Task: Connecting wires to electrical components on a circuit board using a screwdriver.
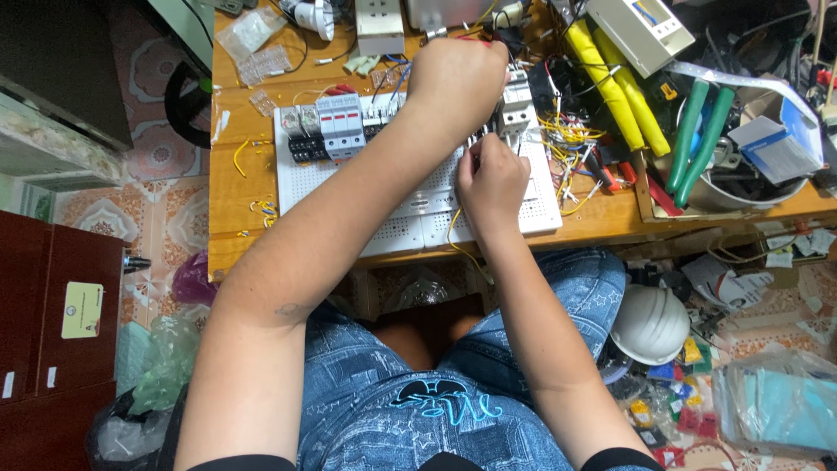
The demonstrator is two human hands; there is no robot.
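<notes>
Across the cluttered wooden workbench (244, 183), a white perforated mounting panel (349, 187) is lying at frame centre. Your left hand (455, 83) is closing on a white modular breaker (516, 109), while your right hand (490, 181) is pinching a thin yellow wire (455, 234).

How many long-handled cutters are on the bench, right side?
2: the yellow-handled cutter lies beside the panel's right edge; the green-handled cutter leans in the metal bowl. Clutter may hide others.

- White hard hat (649, 323) sits on the floor, right of the knees.
- Green-handled pliers (697, 144) lean in a metal bowl (741, 194).
- Yellow-handled tool (615, 83) lies on the wooden bench (228, 187).
- Dark red cabinet (52, 340) stands far left.
</notes>
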